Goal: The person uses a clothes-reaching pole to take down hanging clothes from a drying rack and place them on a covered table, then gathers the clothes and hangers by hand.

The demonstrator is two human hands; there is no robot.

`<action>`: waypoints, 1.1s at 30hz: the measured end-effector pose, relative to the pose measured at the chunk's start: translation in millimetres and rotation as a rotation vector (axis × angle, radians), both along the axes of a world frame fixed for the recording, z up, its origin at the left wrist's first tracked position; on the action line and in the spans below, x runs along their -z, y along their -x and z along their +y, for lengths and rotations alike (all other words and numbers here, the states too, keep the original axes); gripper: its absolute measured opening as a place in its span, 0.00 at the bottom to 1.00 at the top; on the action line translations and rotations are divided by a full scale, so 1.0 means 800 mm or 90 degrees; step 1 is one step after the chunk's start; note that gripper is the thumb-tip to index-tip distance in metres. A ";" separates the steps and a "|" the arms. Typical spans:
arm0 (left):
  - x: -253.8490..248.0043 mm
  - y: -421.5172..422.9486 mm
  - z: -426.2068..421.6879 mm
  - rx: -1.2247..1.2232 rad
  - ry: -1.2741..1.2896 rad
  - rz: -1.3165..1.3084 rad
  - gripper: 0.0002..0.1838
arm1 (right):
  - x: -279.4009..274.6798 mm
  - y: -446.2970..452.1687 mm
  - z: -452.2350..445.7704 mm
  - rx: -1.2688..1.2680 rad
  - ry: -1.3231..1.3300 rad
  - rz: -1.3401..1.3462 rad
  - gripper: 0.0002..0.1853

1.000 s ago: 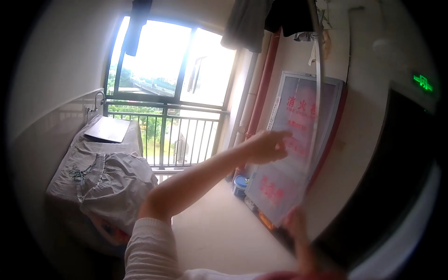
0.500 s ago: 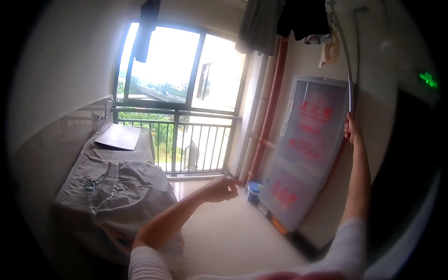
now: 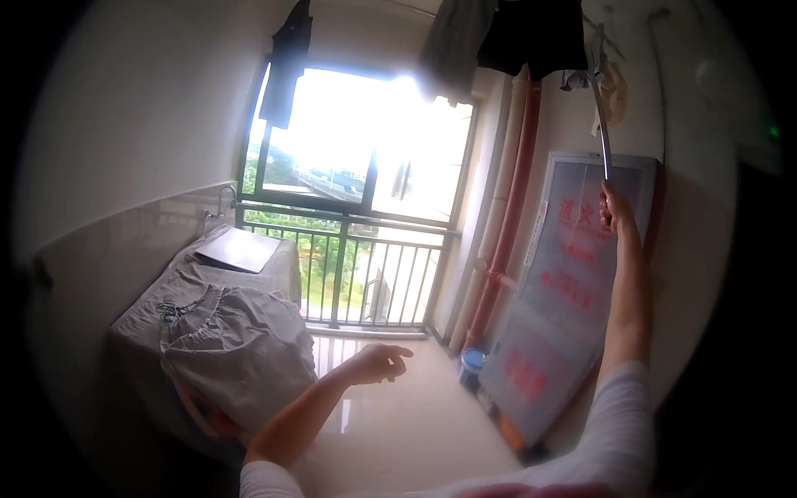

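Observation:
My right hand (image 3: 615, 207) is raised at the right, its fingers wrapped round the lower end of a thin metal pole (image 3: 604, 137). The pole reaches up beside black shorts (image 3: 534, 40) hanging overhead; whether its top touches them I cannot tell. Behind the shorts hang a grey garment (image 3: 455, 50) and a small beige one (image 3: 614, 95). In mid-air over the floor, my left hand (image 3: 378, 365) holds nothing, one finger stretched out and the others loosely bent. Light grey drawstring pants (image 3: 241, 332) lie on a covered surface to its left.
A flat white board (image 3: 241, 249) rests on the covered surface near a tap (image 3: 226, 197). Ahead are a window and a railing (image 3: 340, 278). At right stand red pipes (image 3: 516, 207), a fire cabinet (image 3: 556, 274) with red lettering and a blue-lidded bucket (image 3: 472, 365). A dark garment (image 3: 289, 70) hangs upper left.
The view has swung a little to the right and upward. My right hand, still gripping the pole, has shifted left in view; the pole's top is now beside the shorts. My left hand has lowered slightly.

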State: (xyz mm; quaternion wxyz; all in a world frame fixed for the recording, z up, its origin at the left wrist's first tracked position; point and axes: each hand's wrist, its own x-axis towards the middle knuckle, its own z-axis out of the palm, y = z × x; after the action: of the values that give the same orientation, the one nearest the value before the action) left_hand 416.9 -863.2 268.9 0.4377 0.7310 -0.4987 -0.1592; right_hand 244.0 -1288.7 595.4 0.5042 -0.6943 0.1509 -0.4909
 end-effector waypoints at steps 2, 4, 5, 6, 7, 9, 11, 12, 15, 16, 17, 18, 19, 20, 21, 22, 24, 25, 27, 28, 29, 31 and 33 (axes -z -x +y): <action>0.002 0.010 -0.009 -0.015 -0.019 0.012 0.18 | -0.023 -0.020 -0.008 -0.012 0.039 0.002 0.22; 0.007 0.019 -0.015 -0.033 -0.032 0.015 0.18 | -0.045 -0.035 -0.007 -0.030 0.052 0.006 0.22; 0.009 0.024 -0.016 -0.044 -0.024 0.027 0.18 | -0.056 -0.041 -0.006 -0.044 0.060 0.014 0.22; 0.013 0.025 -0.018 -0.050 -0.027 0.032 0.18 | -0.065 -0.045 -0.003 -0.055 0.068 0.020 0.23; 0.019 0.023 -0.019 -0.055 -0.030 0.036 0.18 | -0.074 -0.047 0.004 -0.064 0.071 0.015 0.23; 0.032 0.023 -0.018 -0.059 -0.049 0.053 0.18 | -0.083 -0.052 0.019 -0.077 0.073 0.007 0.23; 0.038 0.023 -0.020 -0.057 -0.067 0.067 0.18 | -0.086 -0.057 0.037 -0.091 0.098 0.016 0.22; 0.041 0.023 -0.021 -0.057 -0.069 0.077 0.19 | -0.083 -0.057 0.043 -0.095 0.106 0.019 0.22; 0.046 0.021 -0.024 -0.052 -0.072 0.093 0.19 | -0.085 -0.055 0.069 -0.107 0.155 0.020 0.21; 0.047 0.021 -0.024 -0.046 -0.073 0.086 0.20 | -0.085 -0.053 0.079 -0.114 0.165 0.021 0.21; 0.047 0.020 -0.025 -0.040 -0.074 0.079 0.20 | -0.087 -0.052 0.089 -0.117 0.169 0.032 0.21; 0.046 0.020 -0.025 -0.040 -0.076 0.079 0.20 | -0.090 -0.051 0.099 -0.120 0.175 0.042 0.21; 0.045 0.020 -0.025 -0.040 -0.076 0.080 0.20 | -0.094 -0.054 0.108 -0.124 0.182 0.052 0.22; 0.044 0.020 -0.025 -0.041 -0.078 0.081 0.20 | -0.097 -0.059 0.114 -0.141 0.190 0.058 0.22; 0.045 0.019 -0.024 -0.043 -0.065 0.083 0.20 | -0.100 -0.063 0.119 -0.158 0.196 0.064 0.22; 0.046 0.018 -0.023 -0.045 -0.051 0.084 0.19 | -0.103 -0.067 0.126 -0.175 0.204 0.070 0.22; 0.047 0.015 -0.021 -0.049 -0.036 0.084 0.19 | -0.108 -0.078 0.143 -0.179 0.206 0.068 0.22; 0.048 0.013 -0.019 -0.049 -0.038 0.083 0.19 | -0.108 -0.083 0.150 -0.182 0.205 0.067 0.22; 0.053 0.008 -0.017 -0.051 -0.038 0.093 0.19 | -0.107 -0.096 0.159 -0.184 0.205 0.060 0.22; 0.058 0.004 -0.017 -0.054 -0.037 0.103 0.19 | -0.107 -0.104 0.162 -0.187 0.205 0.056 0.22; 0.061 0.002 -0.014 -0.058 -0.034 0.112 0.19 | -0.103 -0.113 0.159 -0.218 0.210 0.024 0.21; 0.062 0.002 -0.007 -0.066 -0.034 0.107 0.19 | -0.091 -0.121 0.164 -0.254 0.165 0.012 0.21; 0.073 -0.006 -0.001 -0.076 -0.037 0.104 0.19 | -0.069 -0.131 0.167 -0.301 0.134 -0.030 0.20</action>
State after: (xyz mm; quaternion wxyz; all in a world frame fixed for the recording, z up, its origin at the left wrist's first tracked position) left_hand 421.5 -864.4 210.6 0.4644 0.7561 -0.4125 -0.2062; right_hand 348.6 -1154.8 650.3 0.5334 -0.7474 -0.0793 -0.3880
